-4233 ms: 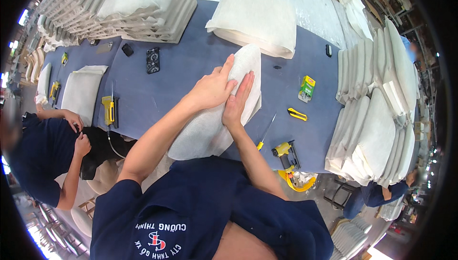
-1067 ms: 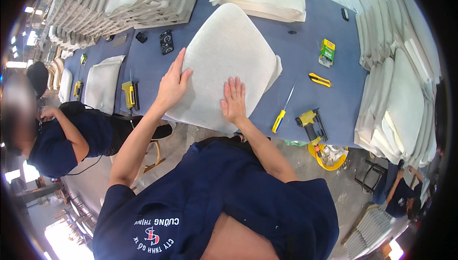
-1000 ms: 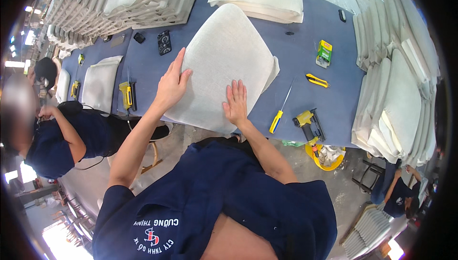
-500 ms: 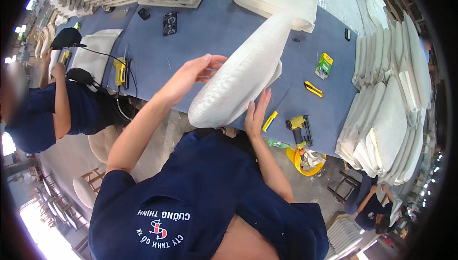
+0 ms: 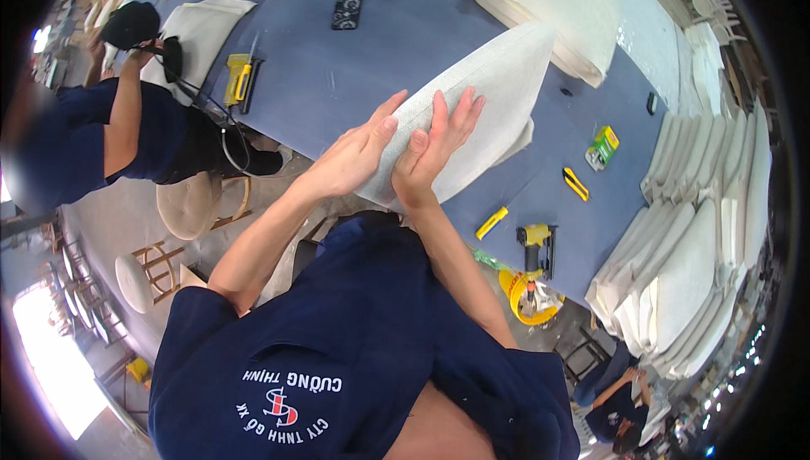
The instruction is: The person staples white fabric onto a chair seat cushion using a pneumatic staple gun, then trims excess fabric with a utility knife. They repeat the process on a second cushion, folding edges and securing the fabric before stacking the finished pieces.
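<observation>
Head view: clock directions ran from the cushion, with twelve at the top. Nearest, at about eight o'clock, the person's left hand (image 5: 359,152) lay along the cushion's edge, fingers extended and close together, not wrapped around it. The right hand (image 5: 430,143) lay at seven o'clock against the broad face, open, fingers stretched and partly spread, with no closed grasp. Whether either hand bore the cushion's weight could not be told. The cream fabric-covered seat cushion (image 5: 494,93) was tilted between the person and the worktable (image 5: 396,55), its lower end at the near edge, its pointed corner toward one o'clock.

A yellow-handled screwdriver or awl (image 5: 492,222) lay between five and six o'clock, and a yellow-and-black pneumatic stapler (image 5: 533,246) at five, above a yellow bucket (image 5: 507,289). At four o'clock lay a yellow utility knife (image 5: 576,184); a green-and-yellow box (image 5: 602,148) sat between three and four. A short stack of cream covered pads (image 5: 553,4) stood at one o'clock, and a dark patterned phone (image 5: 348,9) lay between ten and eleven. Farther off, a second stapler (image 5: 239,80) and a seated co-worker (image 5: 76,131) were at nine, and stacked pale cushions (image 5: 683,249) at four.
</observation>
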Motion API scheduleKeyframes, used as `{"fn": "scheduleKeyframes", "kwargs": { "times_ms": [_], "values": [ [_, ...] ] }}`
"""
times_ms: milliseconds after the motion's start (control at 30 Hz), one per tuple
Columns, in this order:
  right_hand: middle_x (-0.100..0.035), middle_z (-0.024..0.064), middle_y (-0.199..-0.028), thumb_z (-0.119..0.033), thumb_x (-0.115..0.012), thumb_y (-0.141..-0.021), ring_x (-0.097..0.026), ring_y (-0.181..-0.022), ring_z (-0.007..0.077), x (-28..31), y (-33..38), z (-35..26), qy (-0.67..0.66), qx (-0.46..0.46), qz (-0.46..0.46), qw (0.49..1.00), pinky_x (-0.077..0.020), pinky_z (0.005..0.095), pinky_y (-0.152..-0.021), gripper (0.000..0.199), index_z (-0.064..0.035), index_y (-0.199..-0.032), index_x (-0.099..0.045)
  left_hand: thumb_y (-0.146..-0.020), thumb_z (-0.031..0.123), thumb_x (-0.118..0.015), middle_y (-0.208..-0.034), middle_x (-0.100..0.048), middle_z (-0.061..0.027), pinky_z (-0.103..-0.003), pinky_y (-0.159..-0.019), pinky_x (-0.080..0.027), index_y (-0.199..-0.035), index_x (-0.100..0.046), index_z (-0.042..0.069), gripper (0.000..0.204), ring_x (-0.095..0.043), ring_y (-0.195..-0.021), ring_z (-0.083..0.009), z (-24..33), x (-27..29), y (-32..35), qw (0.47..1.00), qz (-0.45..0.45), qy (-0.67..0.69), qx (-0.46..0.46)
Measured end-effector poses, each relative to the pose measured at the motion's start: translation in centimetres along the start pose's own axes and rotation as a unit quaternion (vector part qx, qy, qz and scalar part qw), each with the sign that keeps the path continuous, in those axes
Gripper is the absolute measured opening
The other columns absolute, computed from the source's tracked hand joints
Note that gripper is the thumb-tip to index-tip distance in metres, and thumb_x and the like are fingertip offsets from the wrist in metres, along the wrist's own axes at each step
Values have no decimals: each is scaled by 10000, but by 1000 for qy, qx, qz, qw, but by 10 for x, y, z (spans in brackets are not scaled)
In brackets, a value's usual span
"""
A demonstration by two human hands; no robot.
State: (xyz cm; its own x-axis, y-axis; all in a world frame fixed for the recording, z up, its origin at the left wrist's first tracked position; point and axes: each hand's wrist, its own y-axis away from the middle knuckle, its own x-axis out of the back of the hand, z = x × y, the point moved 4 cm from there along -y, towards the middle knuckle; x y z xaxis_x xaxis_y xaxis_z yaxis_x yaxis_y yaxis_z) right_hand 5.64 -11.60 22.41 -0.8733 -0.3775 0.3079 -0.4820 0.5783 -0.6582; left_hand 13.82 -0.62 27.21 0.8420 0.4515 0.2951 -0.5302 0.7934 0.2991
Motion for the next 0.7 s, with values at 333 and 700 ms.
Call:
{"fn": "scheduleKeyframes", "kwargs": {
  "times_ms": [333, 700],
  "values": [
    [-283, 244, -1744, -253, -408, -1111, -139, -1642, 479, -32, -18, -1, -111, -136, -87, 981, -50, 657, -1291, 493, -38, -1544, -508, -1099, 287, -563, -1603, -510, -280, -445, -1173, -439, -1685, -313, 71, 673, -547, -1455, -393, -21, 31, -9, 992, 85, -96, -4],
    [-228, 219, -1777, -602, -434, -1073, -185, -1629, 498, -39, 121, 79, 36, 81, -88, 992, -98, 706, -1273, 762, -80, -1628, -458, -1150, 358, -478, -1620, -499, -200, -373, -1260, -310, -1661, -334, -18, 649, -450, -1515, -260, -33, 30, -22, 992, 74, -97, -27]
  ]
}}
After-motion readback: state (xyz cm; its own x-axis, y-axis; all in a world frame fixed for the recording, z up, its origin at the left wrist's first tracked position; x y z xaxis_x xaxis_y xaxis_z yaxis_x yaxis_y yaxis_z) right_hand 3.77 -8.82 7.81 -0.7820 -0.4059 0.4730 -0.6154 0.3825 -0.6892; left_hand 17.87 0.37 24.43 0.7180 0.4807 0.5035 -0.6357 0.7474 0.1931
